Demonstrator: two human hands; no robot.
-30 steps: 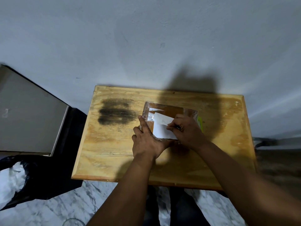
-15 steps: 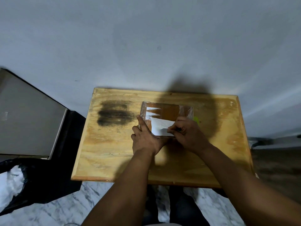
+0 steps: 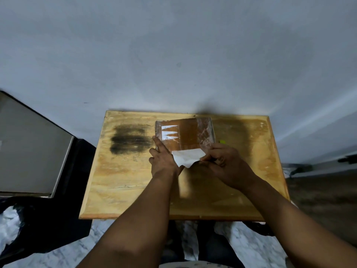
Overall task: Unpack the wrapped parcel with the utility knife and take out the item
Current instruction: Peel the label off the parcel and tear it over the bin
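The parcel (image 3: 185,135) is lying flat on the far middle of the worktop (image 3: 123,190), wrapped in clear film over brown card. It is being steadied by the left hand (image 3: 164,161), whose fingers are lying straight along the parcel's left near edge, pressing and not curling round anything. A white label (image 3: 186,157) is being peeled toward the person from the parcel's near edge; its right corner is being pinched by the right hand (image 3: 222,163), fingers curled tight on the paper. A second ago the label was lying higher on the parcel's top face, and since then it is being drawn down and off the near edge, with a loose corner now hanging past the card (the parcel itself is also sitting a little farther from the person than before).

That is judged to mean the outer layer is coming away by hand, while the film is still closed and the item is not yet exposed. A small green thing (image 3: 222,141) is showing just beyond the right hand, possibly the knife, though too little is being shown to tell. A dark scorch mark (image 3: 129,140) is lying on the worktop to the parcel's left. Cutting of the film is judged to be still ahead.
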